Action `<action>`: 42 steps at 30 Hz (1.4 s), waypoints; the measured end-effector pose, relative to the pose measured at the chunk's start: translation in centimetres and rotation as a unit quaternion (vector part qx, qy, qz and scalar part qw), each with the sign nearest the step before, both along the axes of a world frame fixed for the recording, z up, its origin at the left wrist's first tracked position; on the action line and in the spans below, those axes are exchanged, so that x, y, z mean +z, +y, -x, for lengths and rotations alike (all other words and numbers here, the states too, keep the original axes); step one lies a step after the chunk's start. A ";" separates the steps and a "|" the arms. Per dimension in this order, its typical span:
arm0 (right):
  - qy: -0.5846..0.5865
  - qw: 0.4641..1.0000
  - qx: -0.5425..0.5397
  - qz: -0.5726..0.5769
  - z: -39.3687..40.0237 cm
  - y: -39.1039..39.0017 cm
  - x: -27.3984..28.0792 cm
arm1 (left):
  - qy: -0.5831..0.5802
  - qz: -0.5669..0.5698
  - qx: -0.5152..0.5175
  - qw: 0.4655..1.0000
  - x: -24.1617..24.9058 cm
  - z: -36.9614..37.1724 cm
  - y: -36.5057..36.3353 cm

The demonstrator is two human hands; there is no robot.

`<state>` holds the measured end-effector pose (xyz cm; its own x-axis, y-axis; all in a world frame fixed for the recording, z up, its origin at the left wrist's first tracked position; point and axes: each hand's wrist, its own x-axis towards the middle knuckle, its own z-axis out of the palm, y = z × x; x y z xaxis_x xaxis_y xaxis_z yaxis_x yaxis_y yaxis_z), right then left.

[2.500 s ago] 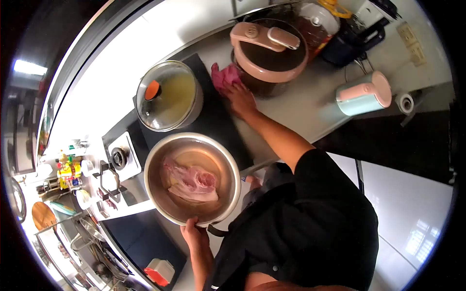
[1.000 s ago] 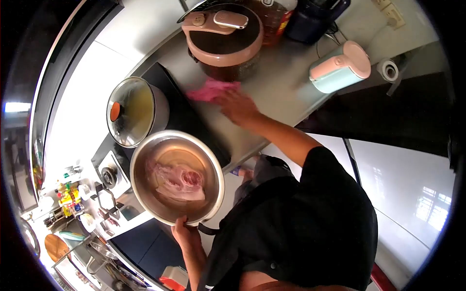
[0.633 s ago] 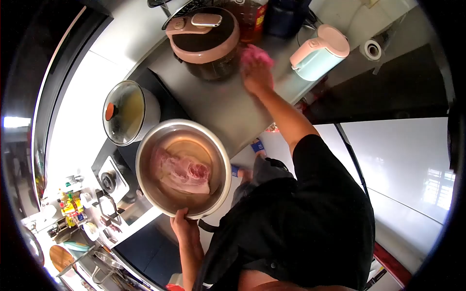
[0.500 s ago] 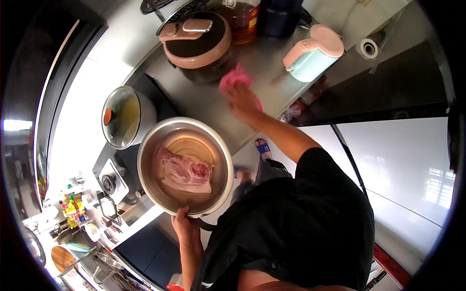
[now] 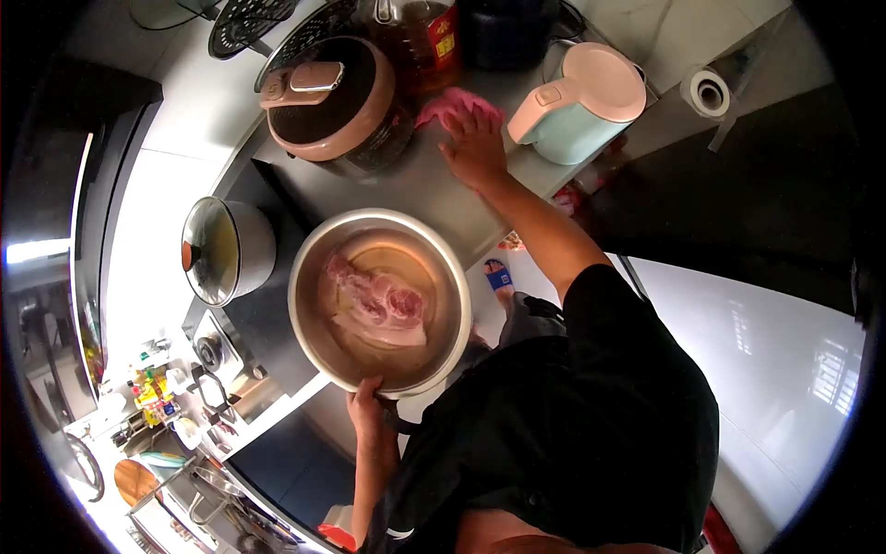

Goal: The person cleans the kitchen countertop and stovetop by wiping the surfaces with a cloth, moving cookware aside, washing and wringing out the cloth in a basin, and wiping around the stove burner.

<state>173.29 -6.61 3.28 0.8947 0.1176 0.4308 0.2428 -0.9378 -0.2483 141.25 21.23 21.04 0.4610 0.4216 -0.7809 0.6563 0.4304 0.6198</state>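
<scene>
My left hand [image 5: 371, 411] grips the near rim of a wide metal basin [image 5: 305, 355], with the thumb over the edge. In the basin lies a piece of raw pork [image 5: 378, 300], pink with a pale fatty edge, in what looks like shallow water. Stretched out over the counter, my right hand [image 5: 475, 152] rests with spread fingers on a crumpled pink cloth [image 5: 461, 103]. That hand lies between a pink and black electric pressure cooker [image 5: 346, 111] and a pale green kettle with a pink lid [image 5: 581, 106].
A lidded white pot [image 5: 249, 249] stands left of the basin, by the dark stovetop [image 5: 286, 305]. Behind the cooker is a large bottle of amber liquid [image 5: 420, 42]. The metal counter [image 5: 434, 198] ends above my feet. Utensils and bottles [image 5: 152, 397] crowd the lower left.
My right hand and the pink cloth have moved across the counter, away from me and toward the back. The view has shifted, and my left hand still holds the basin.
</scene>
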 end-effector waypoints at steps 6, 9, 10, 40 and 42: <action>0.082 0.985 0.152 0.000 8.2 -3.5 2.8 | -0.061 0.068 0.046 0.995 -5.0 -1.1 -2.1; 0.076 0.982 0.171 -0.007 8.9 -4.9 1.9 | -0.087 0.084 0.061 0.991 -5.8 -2.8 -3.7; 0.058 0.985 0.161 -0.016 8.6 -5.4 1.2 | -0.102 0.101 0.041 0.989 -6.1 -3.2 -3.9; 0.218 0.802 -0.219 -0.511 21.0 -10.7 0.0 | -0.128 0.182 -0.029 0.975 -14.2 -8.1 -4.0; 0.234 0.772 -0.225 -0.547 21.9 -11.2 0.1 | -0.119 0.180 -0.024 0.976 -14.2 -7.9 -3.7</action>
<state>151.41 -17.77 3.38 0.8262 -0.4555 -0.3315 -0.4035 -0.0681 -0.9124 149.17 17.54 6.80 0.6590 0.1137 -0.7435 0.5370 0.6210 0.5710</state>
